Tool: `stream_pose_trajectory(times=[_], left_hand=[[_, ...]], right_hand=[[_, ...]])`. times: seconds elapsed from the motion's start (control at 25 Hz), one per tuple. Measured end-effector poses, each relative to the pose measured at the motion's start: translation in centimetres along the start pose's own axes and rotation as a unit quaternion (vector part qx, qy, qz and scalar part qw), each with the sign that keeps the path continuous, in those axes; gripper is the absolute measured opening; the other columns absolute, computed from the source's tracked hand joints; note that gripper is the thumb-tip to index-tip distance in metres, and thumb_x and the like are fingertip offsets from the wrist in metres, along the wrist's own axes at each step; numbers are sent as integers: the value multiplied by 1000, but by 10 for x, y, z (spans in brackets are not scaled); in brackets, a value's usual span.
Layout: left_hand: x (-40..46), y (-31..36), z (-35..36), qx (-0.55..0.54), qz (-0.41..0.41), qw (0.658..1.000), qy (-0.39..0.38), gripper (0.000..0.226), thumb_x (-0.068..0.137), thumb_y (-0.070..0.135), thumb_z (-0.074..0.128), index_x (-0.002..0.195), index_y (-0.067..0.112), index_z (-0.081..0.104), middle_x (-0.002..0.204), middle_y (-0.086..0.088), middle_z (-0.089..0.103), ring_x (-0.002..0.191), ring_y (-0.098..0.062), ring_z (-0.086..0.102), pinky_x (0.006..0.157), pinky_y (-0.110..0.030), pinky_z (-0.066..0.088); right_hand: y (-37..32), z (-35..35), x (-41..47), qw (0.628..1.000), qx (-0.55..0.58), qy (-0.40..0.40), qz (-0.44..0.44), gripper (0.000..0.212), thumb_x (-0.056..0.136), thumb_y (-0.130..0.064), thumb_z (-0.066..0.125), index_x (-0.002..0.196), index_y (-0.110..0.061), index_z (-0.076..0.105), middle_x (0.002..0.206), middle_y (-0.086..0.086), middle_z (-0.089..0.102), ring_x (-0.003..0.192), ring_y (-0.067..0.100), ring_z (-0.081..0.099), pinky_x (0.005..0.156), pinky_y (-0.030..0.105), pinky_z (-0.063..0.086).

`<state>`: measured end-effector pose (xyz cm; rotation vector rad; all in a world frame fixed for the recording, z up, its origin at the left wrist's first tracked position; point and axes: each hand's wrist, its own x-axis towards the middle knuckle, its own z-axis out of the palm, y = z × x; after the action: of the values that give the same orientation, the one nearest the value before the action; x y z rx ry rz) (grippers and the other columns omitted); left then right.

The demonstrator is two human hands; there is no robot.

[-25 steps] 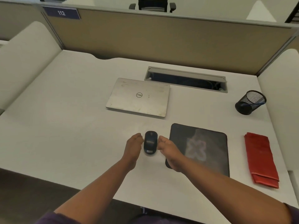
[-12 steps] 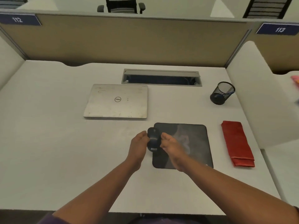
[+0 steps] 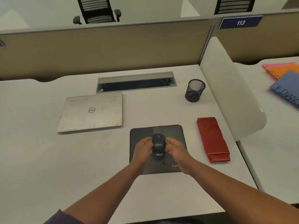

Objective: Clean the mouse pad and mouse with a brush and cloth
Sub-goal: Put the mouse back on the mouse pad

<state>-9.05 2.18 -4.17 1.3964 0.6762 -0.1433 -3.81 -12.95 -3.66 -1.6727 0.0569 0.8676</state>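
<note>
My left hand (image 3: 143, 149) and right hand (image 3: 175, 148) grip the black mouse (image 3: 158, 145) from either side, fingers curled round it, over the mouse pad's (image 3: 176, 131) middle. The red cloth (image 3: 212, 139) lies just right of the pad.

Both hands grip mouse (image 3: 158, 145), seemingly over pad (image 3: 175, 135).

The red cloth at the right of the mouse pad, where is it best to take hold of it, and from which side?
Pinch the near, hemmed end of the red cloth from above with the right hand. It lies flat and folded, a long strip, so its short end should lift most easily.
</note>
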Motion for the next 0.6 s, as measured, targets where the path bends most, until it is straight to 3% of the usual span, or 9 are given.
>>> stream_pose_trajectory(times=[0.16, 0.28, 0.4, 0.6], left_hand=[[-1, 1, 13, 2, -20, 1000, 16, 23, 76, 27, 54, 79, 8, 66, 79, -9, 62, 81, -23, 53, 77, -40, 44], [-3, 2, 17, 8, -24, 999, 33, 20, 80, 22, 53, 69, 20, 70, 72, -3, 64, 75, -19, 55, 71, -35, 45], [-2, 1, 19, 12, -31, 999, 43, 32, 89, 14, 49, 67, 24, 70, 70, 0, 64, 72, -17, 55, 69, -33, 46], [-3, -3, 18, 9, -18, 999, 39, 28, 79, 23, 49, 87, 4, 68, 80, -9, 64, 81, -21, 56, 76, -39, 47]], right_hand=[[2, -11, 2, 1000, -5, -13, 6, 28, 92, -12, 54, 112, -24, 70, 107, 5, 74, 113, 25, 63, 106, 46, 45], [2, -13, 2, 1000, -11, -22, 10, 28, 93, -12, 54, 113, -24, 69, 107, 3, 74, 113, 23, 63, 107, 45, 46], [3, -15, 2, 999, -14, -30, 9, 30, 92, -11, 55, 115, -24, 69, 108, 2, 74, 113, 22, 63, 107, 45, 45], [5, -13, 1, 999, -13, -28, 13, 33, 92, -8, 53, 118, -23, 67, 112, 3, 73, 116, 23, 62, 108, 44, 44]])
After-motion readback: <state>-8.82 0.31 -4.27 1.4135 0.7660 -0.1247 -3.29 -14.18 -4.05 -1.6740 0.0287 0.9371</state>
